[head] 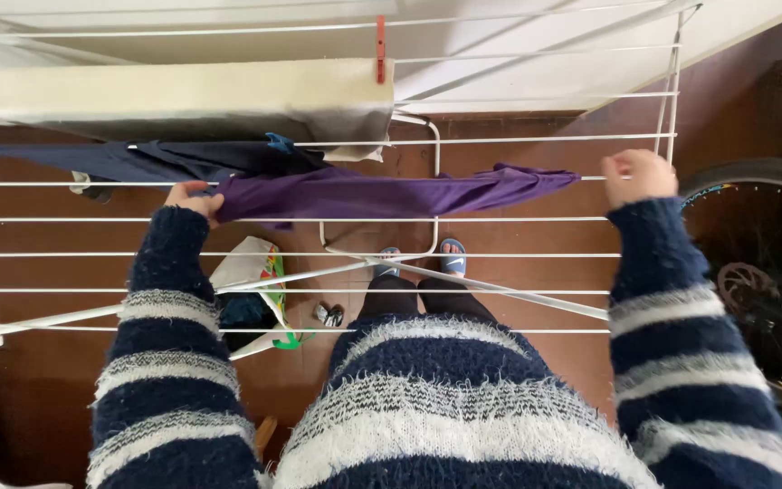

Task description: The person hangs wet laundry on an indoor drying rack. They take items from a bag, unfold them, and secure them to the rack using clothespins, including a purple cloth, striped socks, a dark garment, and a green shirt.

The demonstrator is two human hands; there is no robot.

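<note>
The purple garment [382,193] lies stretched lengthwise along one wire of the white drying rack [319,255], in the middle band of the rack and closer to its far edge than to the near one. The left hand [194,199] has its grip clamped on the garment's left end, fingers pinching the cloth just where it meets the wire. The right hand [637,175] is curled together near the rack's right edge, on the same wire; the garment's right tip ends a little short of it, and I cannot tell whether the fingers hold a thin bit of fabric or only the wire. Behind the purple piece a dark navy garment [165,159] hangs with a blue peg [278,141], and a cream cloth [192,98] further back carries an orange peg [379,47]. Through the wires the floor shows a white bag [251,272] and the person's sandalled feet (a bicycle wheel [762,272] stands past the right edge). By the look of it the step in hand is spreading the garment flat along its wire; the next move would seem to call for an even pull from both ends and smoothing the bunched middle
</note>
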